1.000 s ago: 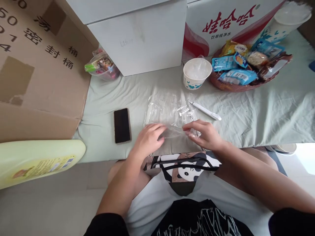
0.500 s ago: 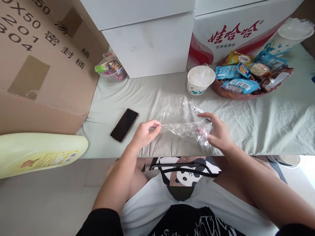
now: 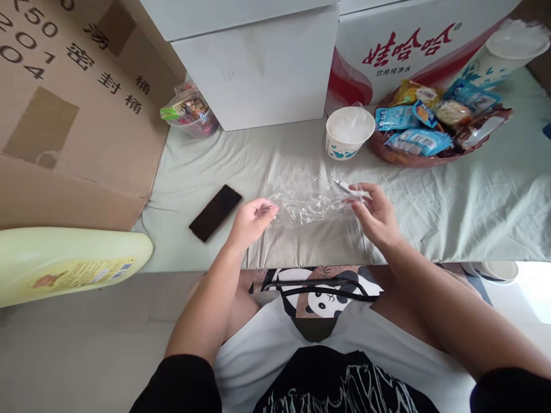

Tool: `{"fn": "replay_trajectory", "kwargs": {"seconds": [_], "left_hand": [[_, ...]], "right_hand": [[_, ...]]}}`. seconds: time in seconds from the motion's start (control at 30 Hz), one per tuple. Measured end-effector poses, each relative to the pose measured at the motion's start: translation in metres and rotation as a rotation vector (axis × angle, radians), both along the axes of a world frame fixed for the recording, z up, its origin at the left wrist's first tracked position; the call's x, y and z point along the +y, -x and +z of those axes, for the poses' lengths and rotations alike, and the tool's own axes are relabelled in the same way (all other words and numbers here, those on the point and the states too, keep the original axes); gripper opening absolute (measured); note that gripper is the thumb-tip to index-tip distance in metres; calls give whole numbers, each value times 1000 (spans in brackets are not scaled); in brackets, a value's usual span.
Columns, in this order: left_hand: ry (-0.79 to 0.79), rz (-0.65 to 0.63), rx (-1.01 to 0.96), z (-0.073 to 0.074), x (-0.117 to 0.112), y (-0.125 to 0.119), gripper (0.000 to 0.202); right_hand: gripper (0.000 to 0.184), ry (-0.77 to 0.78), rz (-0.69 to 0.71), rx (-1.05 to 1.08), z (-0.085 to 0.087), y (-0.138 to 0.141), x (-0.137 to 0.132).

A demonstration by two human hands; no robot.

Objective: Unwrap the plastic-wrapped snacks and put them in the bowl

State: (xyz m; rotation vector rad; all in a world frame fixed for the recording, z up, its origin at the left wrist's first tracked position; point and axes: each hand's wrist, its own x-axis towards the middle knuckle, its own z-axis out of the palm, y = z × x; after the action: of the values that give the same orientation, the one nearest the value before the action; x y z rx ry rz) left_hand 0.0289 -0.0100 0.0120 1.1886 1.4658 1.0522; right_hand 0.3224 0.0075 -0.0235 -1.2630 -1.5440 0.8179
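A crumpled sheet of clear plastic film (image 3: 307, 207) stretches between my two hands, just over the cloth-covered table. My left hand (image 3: 255, 217) pinches its left end between thumb and fingers. At the other end, my right hand (image 3: 375, 211) holds the film with thumb and fingertips. Partly behind the film and my right fingers lies a slim white and grey tool (image 3: 341, 184) with a pointed tip; its kind I cannot make out. A black phone (image 3: 216, 213) rests flat to the left of my left hand.
Beyond my hands stands a paper cup (image 3: 349, 135) with clear plastic in it, beside a basket (image 3: 424, 163) of wrapped snacks. White boxes (image 3: 262, 80) line the back. A plastic tub (image 3: 196, 123), a large carton (image 3: 81, 189) and a pale yellow bottle (image 3: 73, 252) are on the left.
The film is now gathered into a narrower strip and sits slightly farther from me. My right hand has moved up and a little left, its fingers closing on the film.
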Motion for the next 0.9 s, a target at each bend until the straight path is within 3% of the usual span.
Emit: {"fn": "replay_trajectory", "kwargs": {"seconds": [0.1,0.2,0.33,0.43,0.6,0.73,0.83,0.9], "left_hand": [[-111,141,-160,-3,3,-4,26],[-141,226,-247,-7,9,-6,27],[-34,178,-41,-10,12,-7,23],[50,144,198,-9,10,-5,15],[90,140,496,-6,11,-2,20],[18,137,638,-9,20,0,22],[16,120,746,-10,26,0,19],[64,96,828,-9,28,0,19]], "right_hand": [[47,-17,-11,-19,2,5,-1],[53,67,-32,4,3,7,-2],[41,180,-121,32,-1,6,1],[29,177,-170,-35,-7,2,5],[51,-18,-125,-206,-14,-5,7],[46,-309,-104,-528,-10,1,1],[40,-474,104,-685,-8,13,-4],[43,-489,222,-751,-10,22,-3]]}}
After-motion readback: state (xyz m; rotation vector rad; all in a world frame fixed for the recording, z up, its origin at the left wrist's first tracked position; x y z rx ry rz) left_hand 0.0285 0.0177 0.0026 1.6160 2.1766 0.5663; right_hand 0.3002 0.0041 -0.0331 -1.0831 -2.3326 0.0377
